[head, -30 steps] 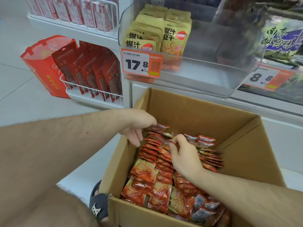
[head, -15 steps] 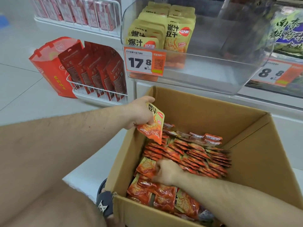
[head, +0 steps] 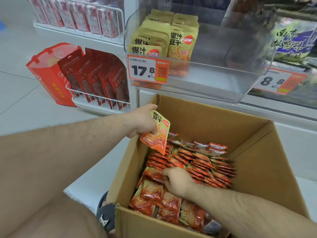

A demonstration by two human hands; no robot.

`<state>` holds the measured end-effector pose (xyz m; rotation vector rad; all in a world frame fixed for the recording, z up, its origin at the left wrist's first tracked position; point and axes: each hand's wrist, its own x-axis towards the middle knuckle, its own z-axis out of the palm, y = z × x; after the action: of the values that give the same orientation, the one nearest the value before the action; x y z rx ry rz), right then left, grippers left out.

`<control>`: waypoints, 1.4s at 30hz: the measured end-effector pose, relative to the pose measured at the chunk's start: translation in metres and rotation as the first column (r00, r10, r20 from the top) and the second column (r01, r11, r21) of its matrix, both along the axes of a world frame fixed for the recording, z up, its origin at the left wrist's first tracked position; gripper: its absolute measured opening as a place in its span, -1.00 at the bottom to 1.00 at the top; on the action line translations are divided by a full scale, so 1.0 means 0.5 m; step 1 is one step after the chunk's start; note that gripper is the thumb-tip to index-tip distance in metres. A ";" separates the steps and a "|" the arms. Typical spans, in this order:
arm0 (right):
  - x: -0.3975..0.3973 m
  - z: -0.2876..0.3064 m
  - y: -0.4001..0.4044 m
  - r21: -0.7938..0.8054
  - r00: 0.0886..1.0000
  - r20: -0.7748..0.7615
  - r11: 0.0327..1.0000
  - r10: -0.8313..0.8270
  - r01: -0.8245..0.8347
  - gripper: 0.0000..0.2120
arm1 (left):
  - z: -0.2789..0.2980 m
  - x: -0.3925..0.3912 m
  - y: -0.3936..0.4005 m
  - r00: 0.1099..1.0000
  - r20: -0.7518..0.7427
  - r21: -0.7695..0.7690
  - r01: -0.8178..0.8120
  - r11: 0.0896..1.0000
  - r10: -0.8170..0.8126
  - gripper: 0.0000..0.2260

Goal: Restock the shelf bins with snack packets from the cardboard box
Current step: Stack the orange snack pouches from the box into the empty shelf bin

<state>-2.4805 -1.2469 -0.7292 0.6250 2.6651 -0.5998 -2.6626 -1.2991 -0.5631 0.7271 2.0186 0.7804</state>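
Left hand pinches a snack packet — right hand grips packets in the cardboard box.

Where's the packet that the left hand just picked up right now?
In the head view, the snack packet is pinched in the left hand above the cardboard box's far left corner, just below the 17.8 price tag on the clear bin.

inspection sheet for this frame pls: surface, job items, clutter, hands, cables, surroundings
Surface: pale tiled floor; cardboard box open on it.
Job's things: box holds many orange snack packets; clear shelf bin part filled, tag 17.8.
Clutter: nothing seen.
Hands: left hand holds one packet above the box; right hand grips packets inside.
Cables: nothing seen.
Surroundings: red pouches in wire rack, red bag, neighbouring bin tagged 8.8.
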 end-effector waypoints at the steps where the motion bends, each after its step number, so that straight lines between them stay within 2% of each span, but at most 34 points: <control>1: 0.013 0.013 0.004 0.021 1.000 -0.008 1.000 -0.011 0.011 -0.80 | 0.007 0.005 -0.001 1.000 -0.006 0.007 0.005 1.000 -0.005 -0.18; 3: 0.036 0.037 0.011 0.058 1.000 -0.015 0.998 -0.012 0.013 -0.76 | 0.016 0.017 -0.002 1.000 -0.010 0.012 0.020 1.000 -0.019 -0.19; 5: 0.054 0.063 0.016 0.124 1.000 -0.018 0.992 -0.002 0.005 -0.90 | 0.023 0.034 -0.004 0.999 -0.016 0.006 0.036 0.999 -0.036 -0.20; 7: 0.067 0.096 0.026 0.185 0.999 -0.030 0.982 -0.035 0.040 -0.79 | 0.026 0.050 -0.005 0.998 -0.016 -0.003 0.063 0.998 -0.063 -0.18; 10: 0.097 0.164 0.046 0.206 0.973 -0.129 0.955 -0.191 0.214 -0.77 | 0.034 0.072 -0.007 0.997 -0.001 0.009 0.078 0.997 -0.078 -0.13; 12: 0.121 0.224 0.068 0.186 0.895 -0.267 0.893 -0.356 0.411 -0.84 | 0.039 0.082 -0.004 0.998 0.017 0.019 0.060 0.998 -0.060 -0.09; 14: 0.150 0.289 0.089 0.117 0.746 -0.444 0.794 -0.496 0.597 -0.86 | 0.046 0.093 0.000 0.998 0.060 0.033 0.016 0.999 -0.018 -0.11; 15: 0.165 0.318 0.096 0.068 0.664 -0.533 0.756 -0.524 0.651 -0.85 | 0.049 0.098 0.004 0.995 0.103 0.040 -0.005 0.999 0.001 -0.19; 16: 0.178 0.344 0.099 0.031 0.605 -0.606 0.745 -0.517 0.667 -0.84 | 0.053 0.104 0.007 0.988 0.154 0.050 -0.015 0.999 0.007 -0.36; 18: 0.192 0.377 0.089 0.017 0.560 -0.703 0.777 -0.438 0.629 -0.84 | 0.063 0.119 0.010 0.967 0.252 0.063 0.005 0.998 -0.021 -0.66; 20: 0.190 0.387 0.069 0.050 0.547 -0.775 0.832 -0.316 0.552 -0.80 | 0.070 0.134 0.014 0.941 0.336 0.114 0.005 0.993 -0.044 -0.75; 22: 0.180 0.384 0.051 0.161 0.543 -0.830 0.876 -0.130 0.455 -0.78 | 0.077 0.144 0.018 0.901 0.432 0.197 -0.039 0.980 -0.051 -0.70; 24: 0.173 0.376 0.042 0.298 0.551 -0.833 0.882 0.053 0.365 -0.91 | 0.089 0.151 0.021 0.855 0.515 0.259 -0.084 0.962 -0.064 -0.62; 25: 0.172 0.374 0.039 0.348 0.560 -0.821 0.874 0.109 0.340 -0.95 | 0.098 0.152 0.022 0.835 0.546 0.280 -0.099 0.955 -0.073 -0.59; 28: 0.175 0.374 0.044 0.422 0.574 -0.797 0.852 0.187 0.309 -0.92 | 0.122 0.148 0.019 0.793 0.602 0.330 -0.138 0.934 -0.096 -0.52; 30: 0.172 0.381 0.047 0.437 0.582 -0.789 0.845 0.197 0.307 -0.94 | 0.134 0.143 0.015 0.770 0.631 0.350 -0.175 0.920 -0.094 -0.52; 33: 0.165 0.388 0.046 0.439 0.601 -0.778 0.844 0.184 0.309 -0.93 | 0.150 0.149 0.008 0.745 0.662 0.366 -0.217 0.905 -0.089 -0.69; 35: 0.162 0.391 0.045 0.423 0.609 -0.776 0.851 0.162 0.313 -0.97 | 0.154 0.155 0.007 0.768 0.637 0.371 -0.238 0.898 -0.060 -0.75; 38: 0.163 0.400 0.039 0.341 0.627 -0.773 0.896 0.095 0.285 -0.87 | 0.144 0.157 0.010 0.820 0.571 0.383 -0.240 0.892 -0.025 -0.69; 40: 0.169 0.417 0.030 0.279 0.627 -0.779 0.909 0.027 0.308 -0.74 | 0.141 0.153 0.010 0.847 0.531 0.398 -0.232 0.887 -0.017 -0.68; 42: 0.170 0.452 0.021 0.130 0.598 -0.786 0.903 -0.159 0.410 -0.66 | 0.142 0.147 0.006 0.878 0.477 0.418 -0.189 0.889 -0.038 -0.67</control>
<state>-2.3953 -1.2364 -0.5032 1.1193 3.5440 -0.6525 -2.5889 -1.2962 -0.4923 0.6296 1.4322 1.3654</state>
